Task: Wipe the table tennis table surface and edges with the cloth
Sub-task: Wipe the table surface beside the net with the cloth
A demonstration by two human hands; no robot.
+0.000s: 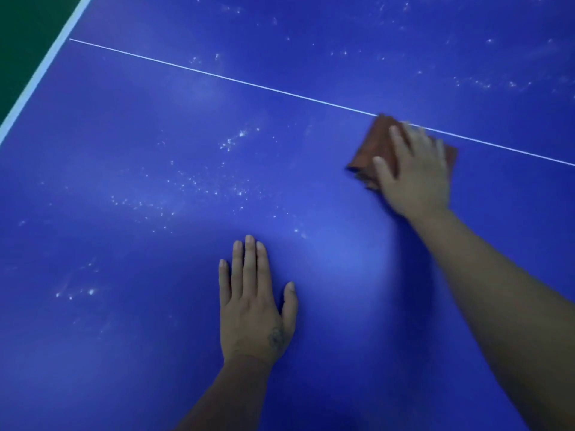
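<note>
Right hand (417, 172) presses the cloth (378, 147) flat, fingers spread, at the thin centre line (217, 76). Left hand (253, 301) rests open on the table (130, 353). We judge the speckled dust (202, 185) lies left of the cloth, nearer our left hand; stroke leftward.

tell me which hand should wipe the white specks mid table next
Right hand: it already presses the cloth flat. The left hand lies bare on the table, bracing.

left hand (253, 301) flat, fingers straight and together; right hand (415, 174) flat too, arm far out, blurry
</note>
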